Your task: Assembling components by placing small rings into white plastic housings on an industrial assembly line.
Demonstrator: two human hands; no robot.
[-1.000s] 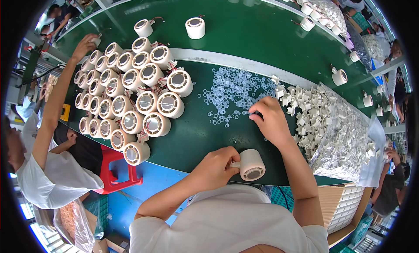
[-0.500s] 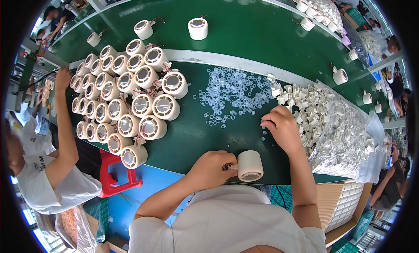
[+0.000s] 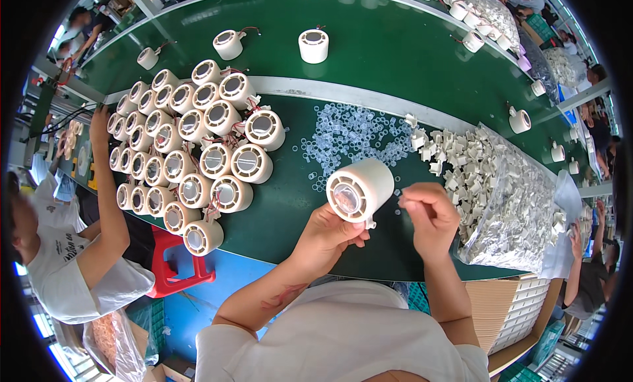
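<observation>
Table (image 3: 277, 220): green-topped, carrying all the parts we list. Toward its left end we note a packed group of white cylindrical housings (image 3: 192, 123), slotted round faces toward us, thin red wires between some of them. Toward the right end lies a clear plastic bag (image 3: 511, 207), with a heap of white plastic clips (image 3: 465, 184) beside it. Nearer the far edge, between these two groups, clear plastic rings (image 3: 346, 135) lie scattered.

The held housing (image 3: 372, 183) is above the table, between the rings and the near edge, tilted, its slotted face partly toward us. Left hand (image 3: 326, 234): fingers pinching the housing's lower side. Right hand (image 3: 432, 220): just right of the housing, no contact visible, fingers bunched; whether the tips meet or pinch a ring, we cannot tell.

Smallest feature noted: the side lug (image 3: 371, 222), exposed beside the left fingers. We judge the step in hand to be presenting this lug to the right hand. Next move, in our judgement, calls for a steady left grip and fine fingertip alignment.
</observation>
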